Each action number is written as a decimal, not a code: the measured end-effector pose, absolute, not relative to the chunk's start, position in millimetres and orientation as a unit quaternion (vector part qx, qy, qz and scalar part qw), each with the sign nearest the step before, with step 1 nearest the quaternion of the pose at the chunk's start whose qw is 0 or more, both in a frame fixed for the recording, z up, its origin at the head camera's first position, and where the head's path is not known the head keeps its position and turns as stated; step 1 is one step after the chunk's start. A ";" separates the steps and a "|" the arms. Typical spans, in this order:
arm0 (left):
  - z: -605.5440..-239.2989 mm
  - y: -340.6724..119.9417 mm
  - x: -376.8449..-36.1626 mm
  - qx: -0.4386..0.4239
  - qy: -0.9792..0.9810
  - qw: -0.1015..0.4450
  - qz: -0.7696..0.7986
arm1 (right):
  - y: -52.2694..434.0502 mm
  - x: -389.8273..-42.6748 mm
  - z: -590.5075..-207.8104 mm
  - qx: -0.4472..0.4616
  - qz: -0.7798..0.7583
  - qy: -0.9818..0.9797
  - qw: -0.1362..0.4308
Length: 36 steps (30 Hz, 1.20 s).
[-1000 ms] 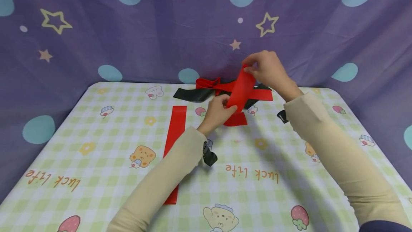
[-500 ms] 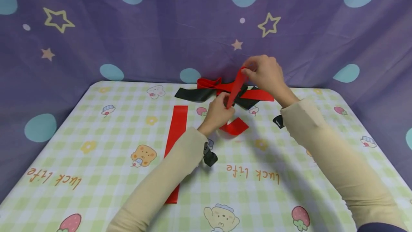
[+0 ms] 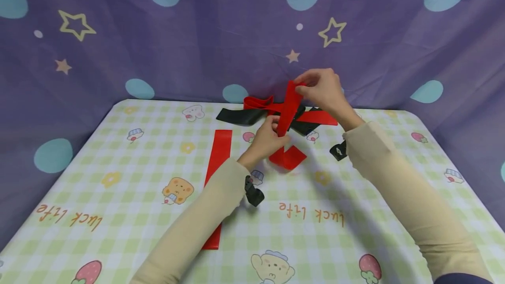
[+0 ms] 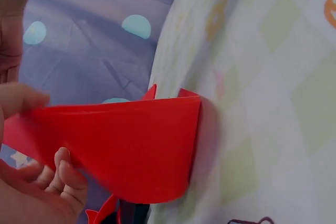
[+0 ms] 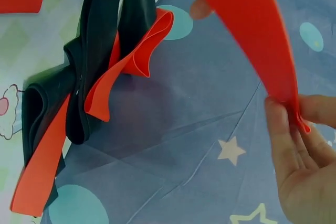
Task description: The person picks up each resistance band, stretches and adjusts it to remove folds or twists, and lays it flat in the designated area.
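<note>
I see the right hand (image 3: 321, 91) pinching the top of a red band (image 3: 287, 111) and the left hand (image 3: 265, 140) gripping its middle. One red strip (image 3: 217, 161) lies flat on the tabletop (image 3: 118, 214); a tangled pile (image 3: 256, 111), apparently red and black, remains.

We see a table (image 3: 118, 214) with a green and white checked cloth. The cloth has little bears, strawberries, flowers and the orange words "luck life" on it. A long flat red band (image 3: 216, 174) lies on the left part of the table, and a sleeve covers part of it. At the far edge of the table there is a pile of red and black bands (image 3: 252, 111), all mixed up together. The low end of another red band (image 3: 289, 157) rests on the cloth near the middle. We cannot tell if the small black clips by the sleeves touch the table.
</note>
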<state>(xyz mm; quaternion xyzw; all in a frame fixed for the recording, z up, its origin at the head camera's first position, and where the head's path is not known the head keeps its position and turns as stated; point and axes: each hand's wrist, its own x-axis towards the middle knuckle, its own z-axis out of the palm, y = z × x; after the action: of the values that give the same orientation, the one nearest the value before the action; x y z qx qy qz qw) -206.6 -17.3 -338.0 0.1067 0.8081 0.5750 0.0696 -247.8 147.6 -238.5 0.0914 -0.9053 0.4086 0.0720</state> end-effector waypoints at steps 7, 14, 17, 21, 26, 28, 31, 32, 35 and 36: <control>-339.5 -26.5 -202.7 0.120 0.788 0.067 0.600 | 150.2 -254.6 -239.4 0.090 0.429 -0.895 0.078; -342.1 -30.1 -200.4 0.121 0.769 0.078 0.623 | 150.9 -260.5 -238.6 0.090 0.444 -0.889 0.076; -341.4 -29.2 -198.9 0.120 0.761 0.092 0.631 | 150.9 -263.2 -235.5 0.088 0.444 -0.888 0.085; -339.9 -29.1 -195.5 0.134 0.767 0.107 0.618 | 153.6 -268.0 -228.8 0.079 0.440 -0.888 0.106; -339.5 -32.9 -191.4 0.134 0.770 0.123 0.612 | 158.7 -274.8 -222.6 0.067 0.440 -0.888 0.114; -340.3 -35.1 -190.2 0.129 0.775 0.127 0.606 | 160.4 -277.0 -221.5 0.063 0.437 -0.890 0.115; -342.2 -38.9 -187.6 0.124 0.784 0.135 0.593 | 162.2 -279.9 -221.1 0.055 0.433 -0.892 0.117; -342.7 -40.4 -186.3 0.127 0.785 0.139 0.591 | 162.8 -280.9 -221.1 0.053 0.431 -0.893 0.120; -345.2 -45.6 -181.9 0.141 0.787 0.144 0.583 | 163.7 -284.0 -222.6 0.050 0.434 -0.891 0.125; -346.4 -47.8 -180.4 0.146 0.787 0.146 0.581 | 163.6 -285.1 -223.5 0.049 0.437 -0.889 0.125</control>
<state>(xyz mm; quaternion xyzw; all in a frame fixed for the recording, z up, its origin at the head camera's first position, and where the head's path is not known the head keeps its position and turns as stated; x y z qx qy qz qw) -180.4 -47.8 -346.4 0.1455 0.7872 0.5813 0.1456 -285.1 163.6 -223.5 0.0494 -0.8895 0.4368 0.1249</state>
